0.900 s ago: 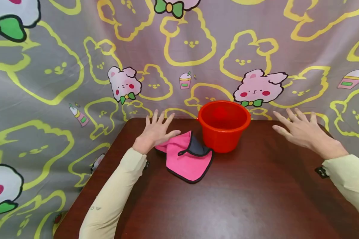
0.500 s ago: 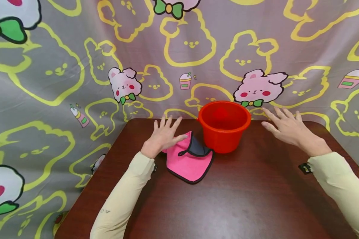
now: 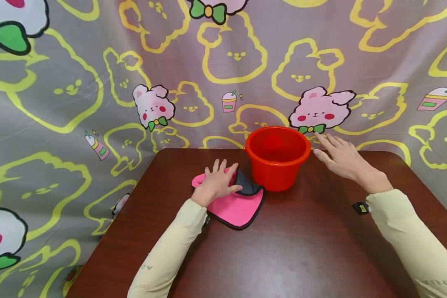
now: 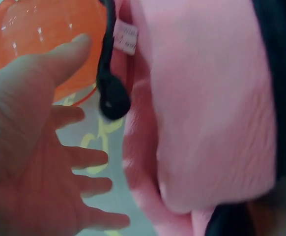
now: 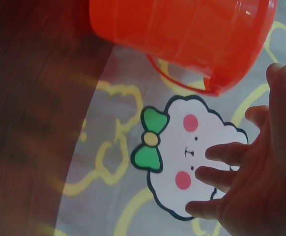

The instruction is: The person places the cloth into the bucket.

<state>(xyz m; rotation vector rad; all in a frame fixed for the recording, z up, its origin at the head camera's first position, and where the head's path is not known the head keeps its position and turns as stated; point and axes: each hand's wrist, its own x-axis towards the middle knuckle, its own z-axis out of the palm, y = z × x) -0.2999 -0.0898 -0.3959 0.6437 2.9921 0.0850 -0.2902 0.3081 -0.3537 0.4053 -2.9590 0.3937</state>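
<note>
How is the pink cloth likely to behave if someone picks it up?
The pink cloth will probably sag and drape, since it lies in soft folds. Its fuzzy surface in the left wrist view suggests it should not slip easily.

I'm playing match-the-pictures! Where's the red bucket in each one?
Head: the red bucket is just right of the middle.
Left wrist: the red bucket fills the top left corner, looking more orange.
Right wrist: the red bucket is at the top, right of centre.
Shared landmark: the grey backdrop with yellow drawings.
</note>
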